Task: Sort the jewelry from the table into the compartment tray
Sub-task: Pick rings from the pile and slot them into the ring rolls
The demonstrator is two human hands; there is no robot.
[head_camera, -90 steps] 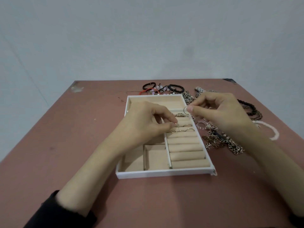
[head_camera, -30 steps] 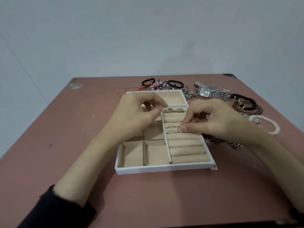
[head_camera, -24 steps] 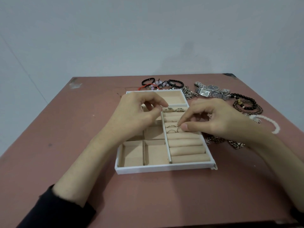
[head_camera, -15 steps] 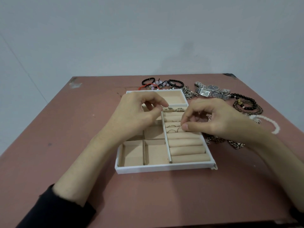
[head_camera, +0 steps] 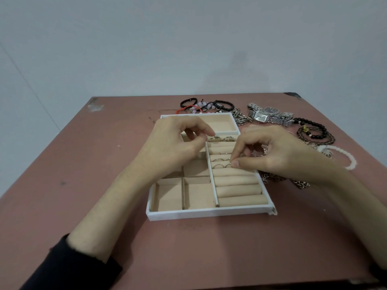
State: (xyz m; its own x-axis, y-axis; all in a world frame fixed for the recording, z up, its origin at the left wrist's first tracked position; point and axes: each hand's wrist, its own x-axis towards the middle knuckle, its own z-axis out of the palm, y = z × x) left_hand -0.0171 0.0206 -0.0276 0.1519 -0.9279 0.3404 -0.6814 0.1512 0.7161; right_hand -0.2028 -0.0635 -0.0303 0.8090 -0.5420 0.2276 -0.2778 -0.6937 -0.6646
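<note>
Head view: the right hand (head_camera: 272,152) pinches a barely visible ring (head_camera: 229,164) over the tray (head_camera: 209,214) rolls. The left hand (head_camera: 173,147) curls beside it, its contents unclear. Chains (head_camera: 301,184) lie half hidden under the right wrist; bare table (head_camera: 94,185) spreads left of the fingers.

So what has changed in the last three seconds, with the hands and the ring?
The right hand brought its ring down from over the far right of the tray to the ring rolls, where it pinches it at a slot. The left hand drew back from those rolls toward the far end. Tray and watches lie as before.
</note>
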